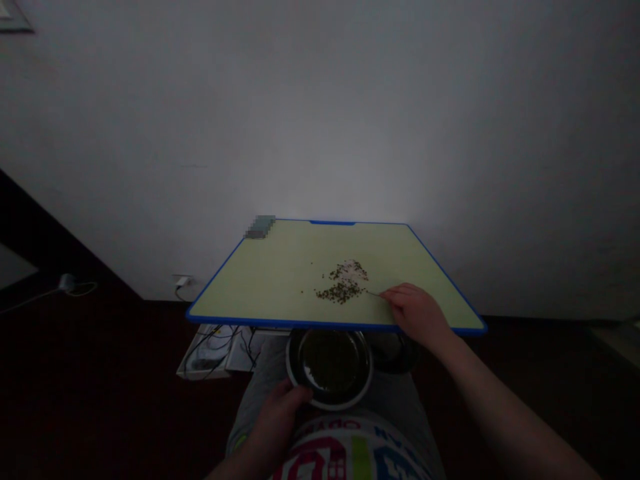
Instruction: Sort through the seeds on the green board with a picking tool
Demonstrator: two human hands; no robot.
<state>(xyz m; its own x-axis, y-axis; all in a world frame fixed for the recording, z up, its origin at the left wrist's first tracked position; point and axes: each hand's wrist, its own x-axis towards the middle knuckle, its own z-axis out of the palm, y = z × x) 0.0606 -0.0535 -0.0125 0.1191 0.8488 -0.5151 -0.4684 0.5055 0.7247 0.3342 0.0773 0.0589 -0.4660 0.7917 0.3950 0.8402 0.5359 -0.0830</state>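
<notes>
Dark greenish-brown, bean-like grains (341, 291) lie spread on a pale yellow-green table top (265, 280), with a patch of pale small grains (351, 268) among them. At the right side of the grains, my right hand (415, 313) is closed around a thin, dark, pointed tool (374, 293); its exact kind is too small to make out. On my lap below the table edge rests a round metal bowl (369, 380) with dark contents inside. My left hand (283, 408) grips the bowl's near-left rim, thumb on top and the other fingers partly hidden.
A blue edge (300, 325) runs around the table, which stands against a grey wall (320, 120). A blurred-out item (261, 227) sits at its far-left corner. Beneath are white boxes with cables (205, 353) and a dark round object (400, 357). A charger (182, 282) is in the wall socket.
</notes>
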